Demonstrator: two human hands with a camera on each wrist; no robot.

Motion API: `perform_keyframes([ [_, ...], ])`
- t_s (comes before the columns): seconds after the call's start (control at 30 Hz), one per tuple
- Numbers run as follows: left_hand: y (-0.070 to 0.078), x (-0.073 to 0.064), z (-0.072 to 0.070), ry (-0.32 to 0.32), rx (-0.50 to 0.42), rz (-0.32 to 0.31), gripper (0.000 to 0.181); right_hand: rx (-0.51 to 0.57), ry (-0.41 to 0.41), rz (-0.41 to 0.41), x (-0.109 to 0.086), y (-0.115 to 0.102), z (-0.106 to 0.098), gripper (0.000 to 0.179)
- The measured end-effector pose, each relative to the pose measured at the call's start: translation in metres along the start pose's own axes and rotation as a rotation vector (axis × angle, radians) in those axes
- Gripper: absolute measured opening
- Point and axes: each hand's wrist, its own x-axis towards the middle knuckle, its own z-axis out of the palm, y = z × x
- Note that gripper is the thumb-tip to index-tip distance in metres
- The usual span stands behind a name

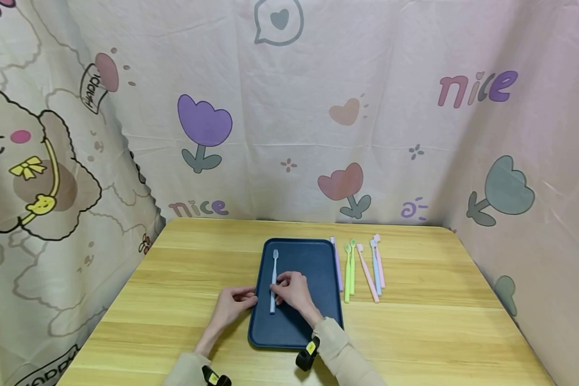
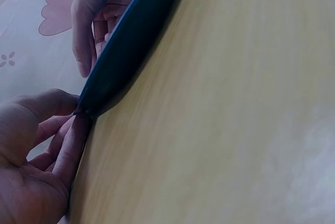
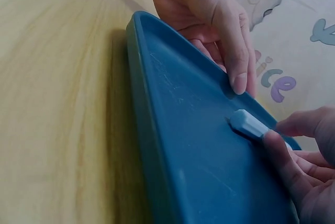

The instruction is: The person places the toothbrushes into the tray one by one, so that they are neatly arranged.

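Observation:
A light blue toothbrush (image 1: 274,271) lies lengthwise along the left part of a dark blue tray (image 1: 318,262), its head toward the far end. My right hand (image 1: 295,292) pinches its handle between thumb and fingers. In the right wrist view, the handle's end (image 3: 247,123) sticks out past the fingertips, just over the tray floor. At the tray's left rim, my left hand (image 1: 232,306) holds the edge, thumb at the top and fingers against the outside. The left wrist view shows those fingers (image 2: 70,153) at the rim's corner.
Right of the tray, several toothbrushes lie on the wooden table (image 1: 415,332): a purple one (image 1: 338,268) beside the rim, green ones (image 1: 348,276), pink ones (image 1: 368,274) and a blue one (image 1: 376,268). A printed curtain (image 1: 280,96) hangs behind and at the sides.

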Motion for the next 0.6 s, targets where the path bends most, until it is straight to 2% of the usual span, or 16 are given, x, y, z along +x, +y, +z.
perform_keyframes([
  [0.6,0.0022,-0.0009,-0.0004,-0.004,-0.014,-0.007,0.032,0.010,0.011,-0.003,0.0006,-0.0016,0.0076,0.031],
])
